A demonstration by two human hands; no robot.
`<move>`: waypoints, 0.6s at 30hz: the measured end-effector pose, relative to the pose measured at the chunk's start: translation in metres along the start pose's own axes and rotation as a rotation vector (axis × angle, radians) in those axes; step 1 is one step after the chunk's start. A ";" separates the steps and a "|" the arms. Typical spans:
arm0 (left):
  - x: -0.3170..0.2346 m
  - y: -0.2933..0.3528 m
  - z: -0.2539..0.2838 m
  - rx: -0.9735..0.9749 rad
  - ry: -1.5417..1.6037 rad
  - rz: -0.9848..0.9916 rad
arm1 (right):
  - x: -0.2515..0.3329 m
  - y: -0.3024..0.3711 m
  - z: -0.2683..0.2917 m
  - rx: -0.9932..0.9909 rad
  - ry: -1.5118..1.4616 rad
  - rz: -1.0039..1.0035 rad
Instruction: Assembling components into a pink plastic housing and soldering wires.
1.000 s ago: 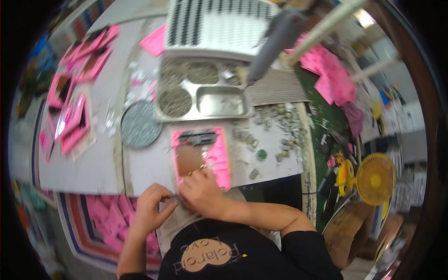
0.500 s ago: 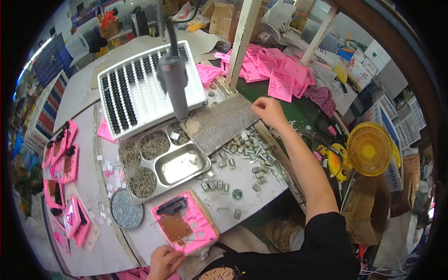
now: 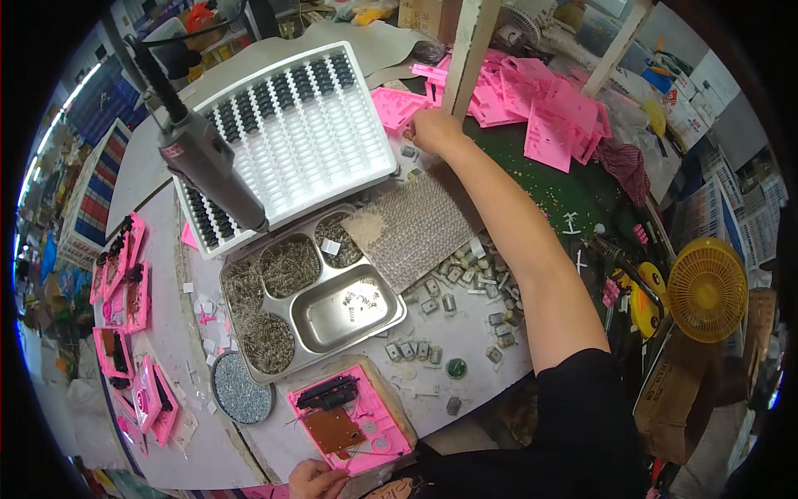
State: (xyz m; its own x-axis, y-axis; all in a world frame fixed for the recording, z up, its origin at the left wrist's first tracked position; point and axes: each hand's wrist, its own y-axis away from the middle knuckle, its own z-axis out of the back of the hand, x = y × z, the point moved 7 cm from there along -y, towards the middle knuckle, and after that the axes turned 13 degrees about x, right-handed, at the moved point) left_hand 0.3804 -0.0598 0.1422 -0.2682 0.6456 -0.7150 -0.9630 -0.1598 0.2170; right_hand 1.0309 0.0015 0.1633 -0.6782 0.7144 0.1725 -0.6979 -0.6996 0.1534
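A pink plastic housing (image 3: 389, 409) lies at the table's near edge, with a brown circuit board (image 3: 333, 429), a black part (image 3: 328, 391) and thin wires inside. My left hand (image 3: 318, 480) is closed at its near corner, thumb and fingers pinching the rim. My right arm reaches far across the table. The right hand (image 3: 434, 131) has its fingers curled together beside a flat pink plastic piece (image 3: 399, 108), near the wooden post. What its fingertips hold, if anything, is hidden.
A white rack (image 3: 291, 158) of black parts stands behind a metal compartment tray (image 3: 397, 314) of small springs. A grey power screwdriver (image 3: 208, 166) hangs over them. Small metal blocks (image 3: 453, 274) lie beside a textured mat (image 3: 416, 216). A round dish (image 3: 242, 389) sits left; a yellow fan (image 3: 706, 289) right.
My right hand has moved left and farther away, from the mat's right end to the pink piece by the post. The view has shifted, and the left hand stays at the housing's corner.
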 end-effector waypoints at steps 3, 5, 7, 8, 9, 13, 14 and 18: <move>0.006 0.000 -0.003 -0.038 -0.030 -0.049 | -0.002 -0.012 -0.019 -0.005 0.085 0.051; 0.008 0.005 -0.007 -0.056 -0.038 -0.043 | 0.004 -0.008 -0.025 -0.003 0.170 0.037; 0.010 0.003 -0.006 -0.059 -0.008 -0.011 | -0.004 0.001 -0.014 -0.005 -0.012 0.020; 0.010 0.003 -0.003 -0.074 -0.019 -0.018 | 0.000 0.012 0.002 -0.138 -0.017 0.067; 0.009 0.002 -0.002 -0.083 -0.025 -0.039 | -0.010 0.023 0.016 -0.211 -0.086 0.102; 0.011 0.006 -0.003 -0.097 -0.005 -0.021 | -0.006 0.159 0.067 -0.476 -0.751 0.427; 0.008 0.004 -0.002 -0.130 -0.032 -0.067 | -0.001 0.207 0.072 -0.474 -0.899 0.457; 0.011 0.006 -0.007 -0.142 -0.008 -0.041 | 0.013 0.366 0.030 -0.319 -1.175 0.498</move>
State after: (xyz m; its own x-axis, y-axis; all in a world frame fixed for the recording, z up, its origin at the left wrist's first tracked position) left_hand 0.3716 -0.0590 0.1304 -0.2285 0.6595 -0.7161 -0.9674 -0.2364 0.0911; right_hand 0.7741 -0.2457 0.2511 -0.3865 -0.1706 0.9064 -0.5661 -0.7319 -0.3792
